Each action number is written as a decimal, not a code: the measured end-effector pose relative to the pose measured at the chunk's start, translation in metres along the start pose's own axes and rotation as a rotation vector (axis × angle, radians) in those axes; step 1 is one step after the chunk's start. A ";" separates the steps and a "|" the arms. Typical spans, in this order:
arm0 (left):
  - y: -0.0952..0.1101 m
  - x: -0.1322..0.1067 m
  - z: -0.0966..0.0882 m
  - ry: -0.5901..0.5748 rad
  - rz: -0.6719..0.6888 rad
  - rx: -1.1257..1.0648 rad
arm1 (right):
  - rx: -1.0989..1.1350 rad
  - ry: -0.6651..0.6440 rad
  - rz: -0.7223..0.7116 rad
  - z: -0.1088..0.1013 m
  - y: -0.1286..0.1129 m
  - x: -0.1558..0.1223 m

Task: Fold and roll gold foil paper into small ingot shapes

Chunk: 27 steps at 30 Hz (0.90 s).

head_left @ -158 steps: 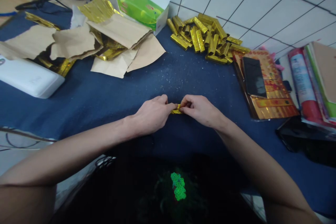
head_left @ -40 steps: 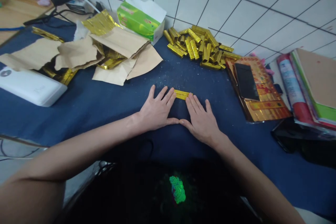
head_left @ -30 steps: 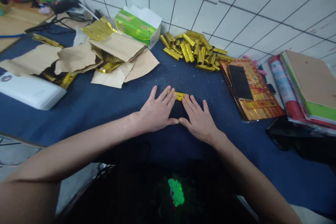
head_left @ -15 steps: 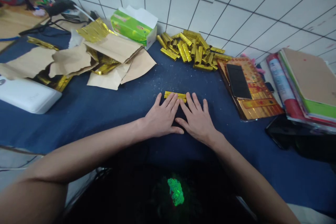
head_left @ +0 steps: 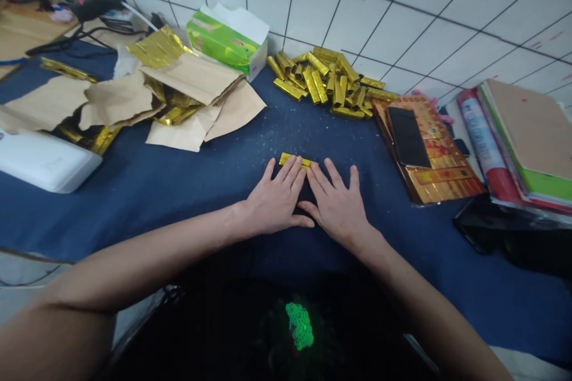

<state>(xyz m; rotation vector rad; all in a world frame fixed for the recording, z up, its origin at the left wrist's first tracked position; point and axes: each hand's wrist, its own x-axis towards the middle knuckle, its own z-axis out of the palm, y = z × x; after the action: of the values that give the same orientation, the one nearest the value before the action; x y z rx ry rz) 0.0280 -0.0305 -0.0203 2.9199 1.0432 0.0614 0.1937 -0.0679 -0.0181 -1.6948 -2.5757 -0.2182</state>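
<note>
A narrow gold foil strip (head_left: 294,160) lies flat on the dark blue tablecloth (head_left: 179,202), directly ahead of my hands. My left hand (head_left: 277,202) rests palm down, with its fingers spread and their tips on the strip's left part. My right hand (head_left: 335,202) lies the same way, its fingertips at the strip's right end. The thumbs nearly meet below the strip, and neither hand grips it. The strip's lower edge is hidden by my fingers.
Beyond the hands lie a heap of gold foil rolls (head_left: 322,80) and torn brown paper with gold foil (head_left: 192,95). A tissue box (head_left: 226,36) stands against the tiled wall (head_left: 402,0). A white power bank (head_left: 44,166) sits left; a phone (head_left: 406,137) on gold printed sheets (head_left: 440,175) and books (head_left: 527,143) sit right.
Earlier my fingers pinched the strip; now both hands lie flat on it. Over the last second my fingertips slid onto the strip, and the view shifted slightly.
</note>
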 end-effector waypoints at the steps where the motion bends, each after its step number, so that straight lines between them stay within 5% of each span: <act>1: 0.000 0.000 -0.001 0.000 -0.001 0.000 | 0.001 0.004 -0.005 0.000 0.000 0.000; 16: -0.008 0.007 -0.005 0.014 -0.028 -0.026 | 0.021 -0.008 0.015 0.000 -0.002 -0.001; 20: -0.024 0.009 -0.009 -0.008 -0.003 -0.105 | 0.022 -0.017 0.022 -0.002 -0.003 0.000; 27: -0.051 0.006 -0.029 0.086 -0.162 -0.124 | 0.028 -0.034 0.029 -0.005 -0.004 0.001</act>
<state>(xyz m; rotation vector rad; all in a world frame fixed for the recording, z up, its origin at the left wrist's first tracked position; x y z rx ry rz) -0.0012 0.0133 0.0066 2.7340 1.2367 0.2393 0.1891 -0.0691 -0.0130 -1.7407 -2.5632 -0.1519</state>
